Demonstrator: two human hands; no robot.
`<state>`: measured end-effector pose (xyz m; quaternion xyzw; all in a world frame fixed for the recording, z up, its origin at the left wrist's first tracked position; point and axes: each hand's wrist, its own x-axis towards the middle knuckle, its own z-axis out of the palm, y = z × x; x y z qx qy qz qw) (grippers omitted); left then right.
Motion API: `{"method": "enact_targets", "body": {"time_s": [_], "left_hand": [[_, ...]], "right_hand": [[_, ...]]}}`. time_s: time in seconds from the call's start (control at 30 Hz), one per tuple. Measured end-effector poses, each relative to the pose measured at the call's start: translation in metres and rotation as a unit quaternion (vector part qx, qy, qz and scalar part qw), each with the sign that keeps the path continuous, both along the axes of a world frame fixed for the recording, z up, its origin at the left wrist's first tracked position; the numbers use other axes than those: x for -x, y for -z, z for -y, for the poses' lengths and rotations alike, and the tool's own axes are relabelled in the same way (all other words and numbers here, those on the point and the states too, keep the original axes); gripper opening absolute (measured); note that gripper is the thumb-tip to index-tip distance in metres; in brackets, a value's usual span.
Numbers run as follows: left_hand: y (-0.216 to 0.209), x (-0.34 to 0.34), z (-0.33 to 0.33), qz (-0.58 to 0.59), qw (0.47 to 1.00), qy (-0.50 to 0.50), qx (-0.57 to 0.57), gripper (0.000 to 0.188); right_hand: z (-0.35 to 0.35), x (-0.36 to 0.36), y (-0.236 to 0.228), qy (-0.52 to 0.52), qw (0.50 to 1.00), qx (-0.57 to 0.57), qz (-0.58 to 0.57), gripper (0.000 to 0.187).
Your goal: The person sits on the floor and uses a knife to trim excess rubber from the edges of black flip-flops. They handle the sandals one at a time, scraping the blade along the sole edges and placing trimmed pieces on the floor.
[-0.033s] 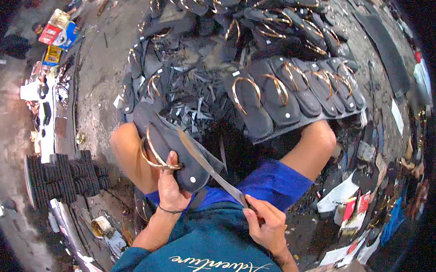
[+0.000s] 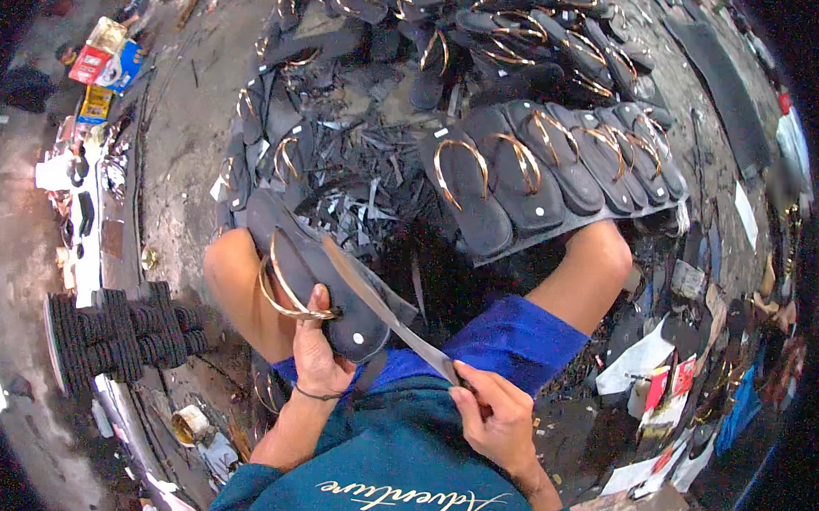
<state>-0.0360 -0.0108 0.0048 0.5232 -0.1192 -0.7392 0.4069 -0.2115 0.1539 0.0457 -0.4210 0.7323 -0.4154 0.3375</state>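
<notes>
My left hand grips a black flip-flop over my left thigh, thumb on top by its gold strap. A white dot marks the near end of the sole, and a dark flap of sheet sticks out past its right side. In my right hand, fingers closed round the handle end, is a long thin knife. Its blade lies slantwise along the right edge of the sole, pointing away from me. Whether the edge is biting into the material cannot be made out.
A row of flip-flops with gold straps lies beyond my right knee. More flip-flops are heaped farther off. Dark offcuts litter the ground between my legs. Stacked black strips stand at left; boxes and scraps lie at right.
The knife has slid slightly forward and left along the sole's edge, my right hand moving a little with it. My left hand keeps its hold on the flip-flop.
</notes>
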Motion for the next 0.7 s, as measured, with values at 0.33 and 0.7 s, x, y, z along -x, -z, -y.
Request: {"method": "enact_targets", "body": {"time_s": [0.33, 0.7], "left_hand": [[0.002, -0.033, -0.04, -0.01, 0.993, 0.09, 0.074, 0.049], [0.014, -0.063, -0.031, 0.018, 0.999, 0.038, 0.013, 0.043]], "right_hand": [[0.107, -0.021, 0.021, -0.116, 0.989, -0.017, 0.091, 0.026], [0.032, -0.006, 0.017, -0.142, 0.981, -0.056, 0.122, 0.029]]}}
